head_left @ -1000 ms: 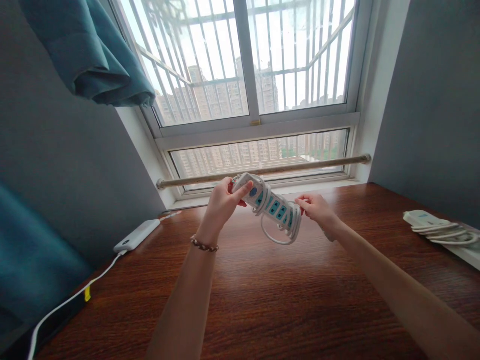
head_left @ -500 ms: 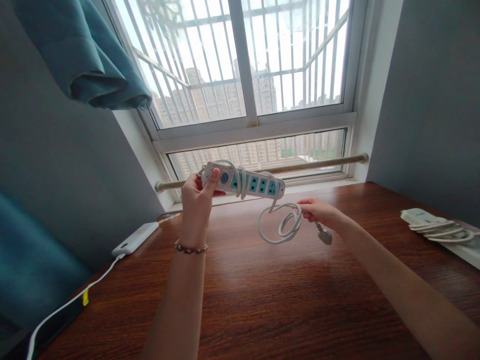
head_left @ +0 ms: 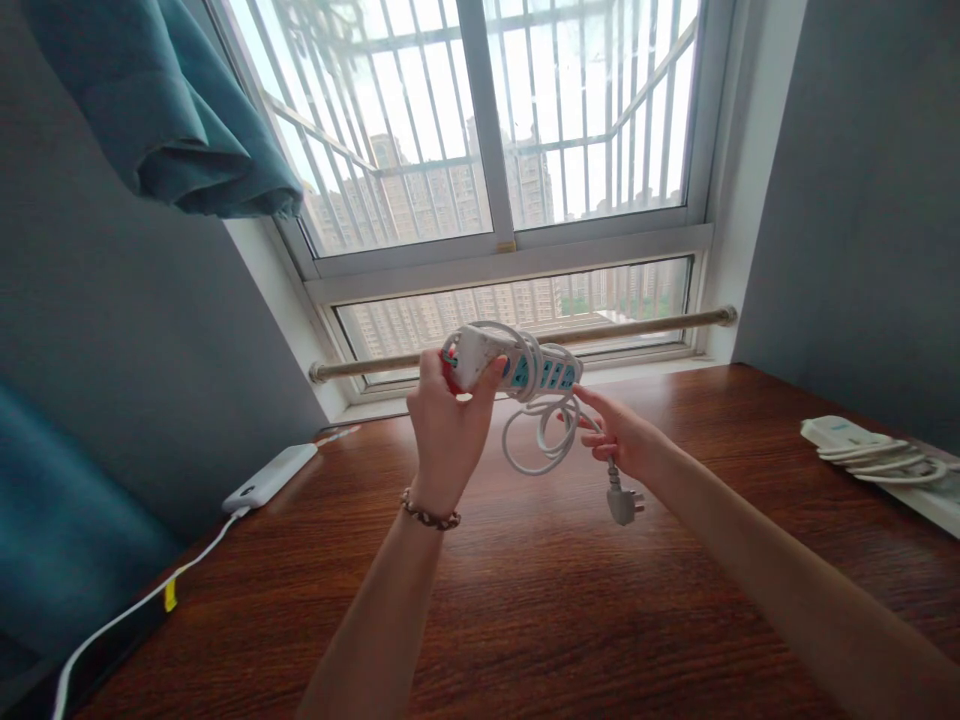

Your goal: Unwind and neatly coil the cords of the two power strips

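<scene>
Dark reddish-brown wooden worktop [head_left: 525, 620] beneath a tall barred window [head_left: 585, 130], grey walls on both sides.

Left hand [head_left: 448, 425] raised above the worktop, beaded bracelet [head_left: 429, 516] at the wrist. Thumb and fingers clamped around the near end of a white plastic power strip with blue sockets [head_left: 541, 371], held roughly level in the air in front of the window sill. Thick white cord [head_left: 534, 445] wound in a few turns around the power strip, more of it hanging below in loose loops.

Right hand [head_left: 624, 438] just beside those loops, fingers stretched toward the power strip and lightly closed on the cord near its free end. Pale grey plug [head_left: 622, 503] dangling under that hand, clear of the worktop.

Probably light and rigid in the body, with smooth plastic sides, so easiest to grip across the width at either end. Cord likely springy, stiff enough to hold its coils yet prone to slipping off the smooth casing. Best taken close to the plug, whose weight looks apt to make it swing.

Farther out on the worktop:
- Left, near the wall: white slab-shaped power bank [head_left: 271, 477], with a thin white cable [head_left: 127, 610] trailing toward the near corner.
- Far right edge: second white power strip wrapped in its own cord [head_left: 862, 445].

Beyond the worktop, a wooden rod [head_left: 652, 322] across the lower window and a teal curtain [head_left: 172, 110] bunched at upper left.
</scene>
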Available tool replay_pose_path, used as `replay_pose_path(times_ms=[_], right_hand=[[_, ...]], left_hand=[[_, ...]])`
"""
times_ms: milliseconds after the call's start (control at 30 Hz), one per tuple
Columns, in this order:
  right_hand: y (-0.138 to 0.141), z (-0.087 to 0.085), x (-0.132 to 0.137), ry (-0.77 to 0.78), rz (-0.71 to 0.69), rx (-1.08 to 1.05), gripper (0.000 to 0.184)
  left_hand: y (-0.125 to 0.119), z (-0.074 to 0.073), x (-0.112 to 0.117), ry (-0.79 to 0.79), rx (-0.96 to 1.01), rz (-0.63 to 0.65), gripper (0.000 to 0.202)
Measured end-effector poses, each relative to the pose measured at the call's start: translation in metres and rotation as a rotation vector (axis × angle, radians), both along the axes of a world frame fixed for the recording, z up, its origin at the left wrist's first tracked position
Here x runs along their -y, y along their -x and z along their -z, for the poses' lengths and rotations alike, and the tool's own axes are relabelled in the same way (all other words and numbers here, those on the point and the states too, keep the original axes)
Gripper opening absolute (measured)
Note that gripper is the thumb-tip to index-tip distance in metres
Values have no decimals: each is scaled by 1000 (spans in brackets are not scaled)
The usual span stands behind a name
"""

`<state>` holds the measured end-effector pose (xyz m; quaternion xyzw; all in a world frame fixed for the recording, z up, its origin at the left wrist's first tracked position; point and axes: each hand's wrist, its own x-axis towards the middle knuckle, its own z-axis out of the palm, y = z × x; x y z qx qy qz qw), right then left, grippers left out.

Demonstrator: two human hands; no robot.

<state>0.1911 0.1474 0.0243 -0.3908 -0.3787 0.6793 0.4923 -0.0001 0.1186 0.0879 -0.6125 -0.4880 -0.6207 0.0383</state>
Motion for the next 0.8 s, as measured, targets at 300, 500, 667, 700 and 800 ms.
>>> replay_pose_path(times_ms=[300,500,667,700,800], right_hand=[[-1,3,-3,55,222,122,30],[-20,17,-22,-125,595,388,52],[-37,19,-31,-154,607,325,55],[-40,19,-33,-168,624,322,56],[-54,19,-40,-200,705,327,54]], left_hand=[[-7,-1,12,-76,-197,8,41],[19,-12,2,79,73,262,36],[38,-17,-11,97,319,505,33],[41,-18,-13,83,342,475,34],[52,-21,-16,-2,384,352,38]])
